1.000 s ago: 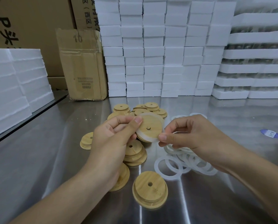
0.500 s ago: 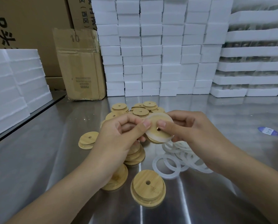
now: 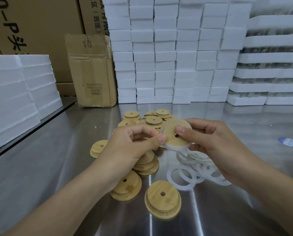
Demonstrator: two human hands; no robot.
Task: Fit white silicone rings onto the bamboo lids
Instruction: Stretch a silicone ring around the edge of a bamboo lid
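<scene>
Both hands, left (image 3: 135, 143) and right (image 3: 215, 142), pinch a bamboo lid (image 3: 174, 136) wearing a white silicone ring (image 3: 172, 148) above the steel table (image 3: 40, 167).

Steel table (image 3: 40, 176) backed by foam stacks (image 3: 176, 57) and cardboard boxes (image 3: 91, 70).

We see the bamboo lid (image 3: 171, 142) as pale matt wood with fine grain, and the silicone rings (image 3: 197, 158) as milky, half-clear rubber. The table (image 3: 40, 167) is glossy metal with reflections; the foam blocks (image 3: 164, 57) look matt and grainy, the cardboard box (image 3: 91, 70) matt and creased.
</scene>
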